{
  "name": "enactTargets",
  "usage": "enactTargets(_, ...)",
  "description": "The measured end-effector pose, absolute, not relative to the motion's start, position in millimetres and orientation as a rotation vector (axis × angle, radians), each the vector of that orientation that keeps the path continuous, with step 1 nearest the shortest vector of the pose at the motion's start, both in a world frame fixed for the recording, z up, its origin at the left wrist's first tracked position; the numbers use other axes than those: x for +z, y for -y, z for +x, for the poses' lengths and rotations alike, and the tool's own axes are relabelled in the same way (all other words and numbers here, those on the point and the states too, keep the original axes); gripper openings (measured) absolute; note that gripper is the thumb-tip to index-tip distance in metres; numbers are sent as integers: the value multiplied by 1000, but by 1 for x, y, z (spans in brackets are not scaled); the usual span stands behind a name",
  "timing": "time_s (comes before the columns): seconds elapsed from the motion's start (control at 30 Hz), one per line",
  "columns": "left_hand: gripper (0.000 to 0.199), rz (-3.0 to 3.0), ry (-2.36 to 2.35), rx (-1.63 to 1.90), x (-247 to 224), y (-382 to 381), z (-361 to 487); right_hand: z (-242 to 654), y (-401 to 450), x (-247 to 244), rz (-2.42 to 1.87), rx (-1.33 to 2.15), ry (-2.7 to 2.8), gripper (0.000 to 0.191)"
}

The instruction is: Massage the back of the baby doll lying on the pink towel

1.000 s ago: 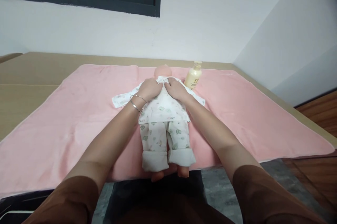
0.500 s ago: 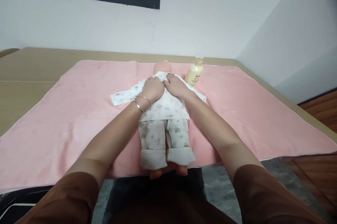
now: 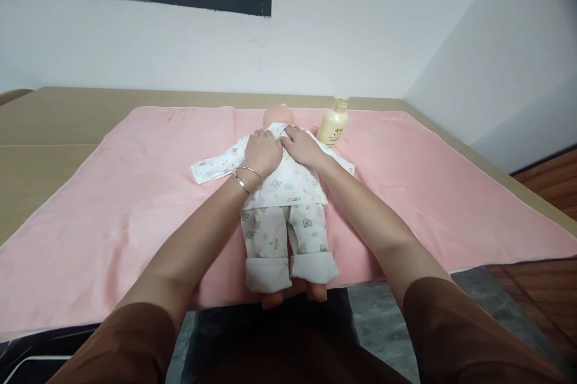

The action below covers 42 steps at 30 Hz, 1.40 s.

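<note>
Lying lengthwise, doll (image 3: 286, 188), head (image 3: 278, 115) toward wall (image 3: 338, 41), feet (image 3: 317, 292) nearest — fingers (image 3: 265, 134) on shirt (image 3: 295, 182), grip unclear

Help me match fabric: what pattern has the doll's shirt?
White shirt with small scattered prints, some green; best in head view.

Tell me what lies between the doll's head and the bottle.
In the head view, a strip of pink blanket shows between the doll's head and the bottle. The shirt begins on the near side of that strip.
</note>
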State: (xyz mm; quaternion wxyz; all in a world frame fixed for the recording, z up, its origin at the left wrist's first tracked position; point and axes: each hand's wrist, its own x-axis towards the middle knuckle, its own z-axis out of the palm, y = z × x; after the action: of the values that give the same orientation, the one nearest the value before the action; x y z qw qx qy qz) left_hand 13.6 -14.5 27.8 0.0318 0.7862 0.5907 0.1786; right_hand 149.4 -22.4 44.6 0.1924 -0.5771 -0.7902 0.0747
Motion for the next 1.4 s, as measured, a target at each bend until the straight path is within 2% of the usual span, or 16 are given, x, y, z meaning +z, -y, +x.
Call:
enactTargets(0.13, 53, 2441, -1723, 499, 27, 6, 9, 146, 26, 38, -1668, 160, 2217, 50)
enactTargets(0.27, 45, 2401, -1636, 713, 16, -10, 0, 134, 38, 34, -1659, 100, 2263, 54)
enactTargets(0.4, 43, 2288, -1627, 876, 4, -14, -2, 136, 29, 31, -1584, 138, 2199, 49)
enactTargets(0.53, 46, 2297, -1622, 870, 3, -13, -1, 144, 17, 30, -1536, 237, 2083, 44)
enactTargets(0.67, 51, 2319, -1606, 815, 5, -13, -4, 147, 20, 33, -1484, 277, 1985, 50)
enactTargets(0.77, 53, 2290, -1591, 815, 4, -14, -5, 145, 25, 34, -1501, 148, 1902, 53)
enactTargets(0.93, 51, 2172, -1574, 970, -6, -18, -5, 141, 29, 36, -1524, 207, 2086, 43)
enactTargets(1.13, 51, 2105, -1493, 1129, -17, -21, -7, 138, 32, 40, -1490, 84, 1942, 56)
enactTargets(1.3, 50, 2107, -1389, 1239, -25, -28, -8, 135, 33, 39, -1511, 215, 2158, 49)
enactTargets(1.4, 49, 2068, -1390, 1269, -28, -31, -8, 139, 35, 45, -1508, 173, 2056, 54)
